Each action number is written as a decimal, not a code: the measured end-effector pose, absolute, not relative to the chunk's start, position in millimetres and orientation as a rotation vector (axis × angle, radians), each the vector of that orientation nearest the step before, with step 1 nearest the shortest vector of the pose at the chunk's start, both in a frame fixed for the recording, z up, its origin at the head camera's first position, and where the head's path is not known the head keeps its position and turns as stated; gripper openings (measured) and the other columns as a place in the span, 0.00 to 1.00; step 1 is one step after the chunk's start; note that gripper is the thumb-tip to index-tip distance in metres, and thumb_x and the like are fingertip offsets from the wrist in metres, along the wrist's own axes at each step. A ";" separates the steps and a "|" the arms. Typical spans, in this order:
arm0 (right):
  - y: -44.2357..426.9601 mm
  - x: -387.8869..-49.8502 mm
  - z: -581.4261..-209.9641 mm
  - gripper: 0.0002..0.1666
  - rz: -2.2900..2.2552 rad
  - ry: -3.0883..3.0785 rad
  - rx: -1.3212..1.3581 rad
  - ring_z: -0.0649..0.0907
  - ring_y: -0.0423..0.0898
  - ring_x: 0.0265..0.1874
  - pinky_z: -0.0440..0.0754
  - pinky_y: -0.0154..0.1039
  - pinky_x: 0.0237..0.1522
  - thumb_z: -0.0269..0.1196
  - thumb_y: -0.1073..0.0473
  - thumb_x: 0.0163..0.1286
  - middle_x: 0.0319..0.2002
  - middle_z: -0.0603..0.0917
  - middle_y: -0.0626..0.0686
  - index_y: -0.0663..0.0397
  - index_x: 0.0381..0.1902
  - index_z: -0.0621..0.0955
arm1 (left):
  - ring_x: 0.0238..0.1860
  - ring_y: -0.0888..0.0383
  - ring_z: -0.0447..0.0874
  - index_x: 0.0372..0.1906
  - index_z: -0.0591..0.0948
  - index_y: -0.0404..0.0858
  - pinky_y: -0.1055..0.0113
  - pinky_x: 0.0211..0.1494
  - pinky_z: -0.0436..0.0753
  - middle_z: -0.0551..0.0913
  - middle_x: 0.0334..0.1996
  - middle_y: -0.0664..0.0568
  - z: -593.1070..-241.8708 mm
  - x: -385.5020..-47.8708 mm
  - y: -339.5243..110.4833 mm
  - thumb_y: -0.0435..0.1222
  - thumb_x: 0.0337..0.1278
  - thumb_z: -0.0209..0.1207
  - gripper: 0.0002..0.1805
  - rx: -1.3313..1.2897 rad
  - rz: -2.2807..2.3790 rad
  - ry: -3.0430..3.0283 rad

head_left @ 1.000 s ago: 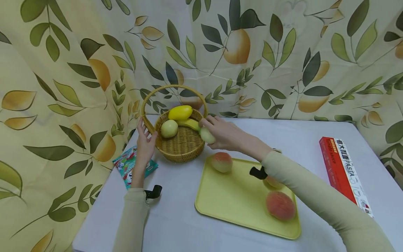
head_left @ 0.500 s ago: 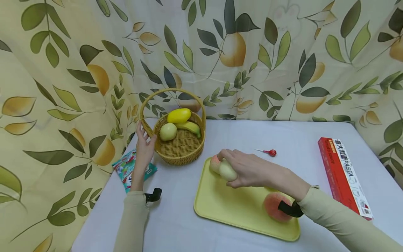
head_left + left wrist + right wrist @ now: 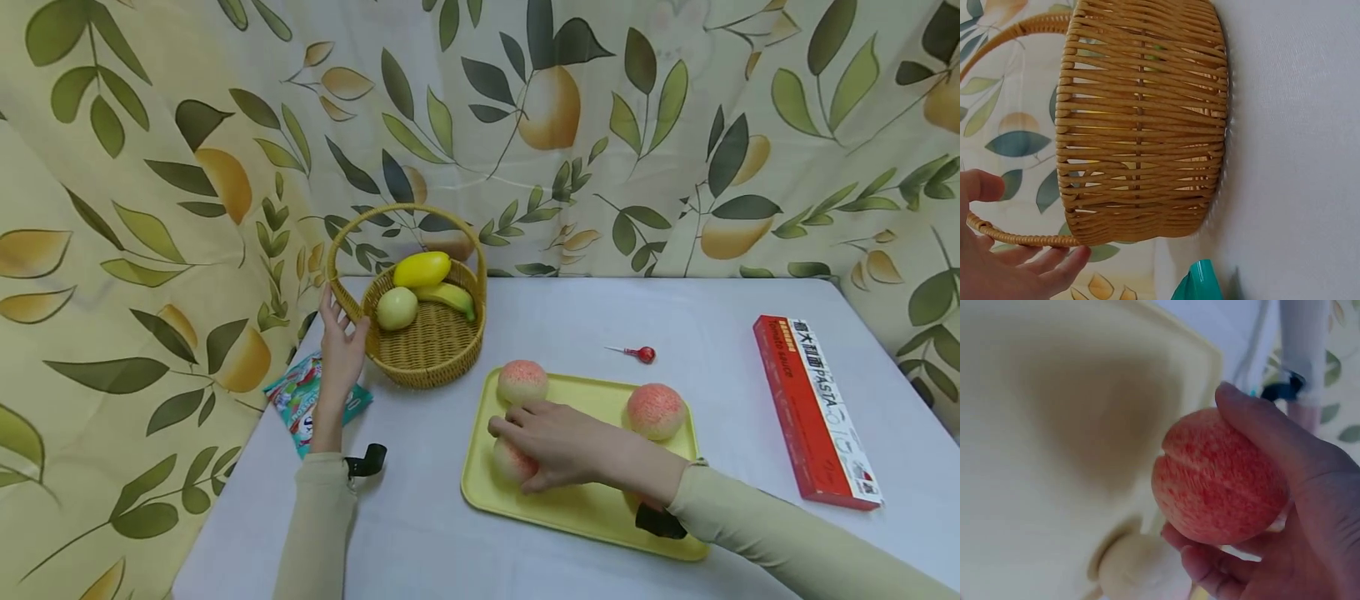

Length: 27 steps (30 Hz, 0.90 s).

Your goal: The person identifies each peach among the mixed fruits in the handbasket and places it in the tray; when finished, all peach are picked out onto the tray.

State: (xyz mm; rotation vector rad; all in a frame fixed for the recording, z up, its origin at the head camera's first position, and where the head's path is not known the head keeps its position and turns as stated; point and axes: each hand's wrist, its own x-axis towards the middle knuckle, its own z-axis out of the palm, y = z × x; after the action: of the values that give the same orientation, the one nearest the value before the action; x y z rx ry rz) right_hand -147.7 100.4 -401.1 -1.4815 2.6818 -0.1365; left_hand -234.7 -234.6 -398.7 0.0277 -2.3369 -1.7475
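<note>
My right hand [image 3: 562, 442] grips a peach [image 3: 1219, 478] low over the yellow tray [image 3: 577, 533], thumb on one side and fingers on the other. Close by on the tray lie a pink-topped peach [image 3: 522, 382] and another peach [image 3: 656, 411]. A further fruit is mostly hidden under my right wrist. My left hand [image 3: 343, 350] touches the handle of a wicker basket [image 3: 427, 367]; in the left wrist view its fingers are nearly straight against the handle and the thumb stands apart. Inside the basket are a yellow fruit [image 3: 422, 269], a banana [image 3: 447, 297] and a pale green round fruit [image 3: 397, 309].
A teal snack packet [image 3: 303, 400] lies partly under my left forearm. Behind the tray is a small red-headed item with a thin pale stick [image 3: 639, 355], like a lollipop. A red pasta box [image 3: 813, 408] lies at the right. A patterned curtain [image 3: 555, 192] backs the table.
My right hand has carried the peach from the basket's right rim to the tray, forward and down toward me. My left hand has stayed at the basket handle.
</note>
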 end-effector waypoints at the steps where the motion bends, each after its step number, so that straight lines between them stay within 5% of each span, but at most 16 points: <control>1: 98.1 -147.8 -403.3 0.41 -0.124 2.687 -1.490 0.77 0.43 0.43 0.82 0.38 0.42 0.80 0.42 0.50 0.42 0.78 0.45 0.45 0.57 0.73 | 0.82 0.37 0.53 0.84 0.35 0.46 0.41 0.80 0.65 0.45 0.83 0.36 -399.0 -234.3 -234.5 0.36 0.78 0.50 0.44 0.031 -1.751 -2.339; 6: 94.6 -146.9 -413.2 0.41 -0.076 2.725 -1.514 0.77 0.45 0.41 0.79 0.36 0.33 0.81 0.39 0.47 0.40 0.76 0.45 0.44 0.52 0.73 | 0.82 0.37 0.51 0.84 0.35 0.47 0.42 0.80 0.65 0.43 0.83 0.36 -402.1 -231.8 -231.4 0.36 0.78 0.50 0.45 0.047 -1.774 -2.354; 16: 99.1 -149.7 -415.6 0.41 0.034 2.774 -1.510 0.79 0.47 0.39 0.80 0.41 0.39 0.80 0.33 0.47 0.42 0.79 0.46 0.42 0.52 0.75 | 0.82 0.35 0.51 0.84 0.36 0.47 0.41 0.80 0.65 0.43 0.83 0.34 -400.6 -233.0 -225.2 0.36 0.78 0.50 0.45 0.036 -1.763 -2.345; 27: 101.8 -153.4 -412.7 0.45 -0.180 2.604 -1.256 0.77 0.46 0.54 0.82 0.45 0.49 0.79 0.41 0.54 0.52 0.78 0.48 0.45 0.67 0.75 | 0.82 0.35 0.49 0.84 0.34 0.45 0.39 0.79 0.66 0.42 0.83 0.35 -403.8 -237.3 -228.6 0.35 0.77 0.50 0.46 0.038 -1.730 -2.322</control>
State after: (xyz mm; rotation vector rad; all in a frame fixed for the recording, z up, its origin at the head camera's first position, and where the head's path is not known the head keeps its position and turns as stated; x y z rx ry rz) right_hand -153.4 101.8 -412.7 -1.2563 2.6037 -0.1796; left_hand -237.3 -228.6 -403.8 0.0383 -2.3216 -1.7298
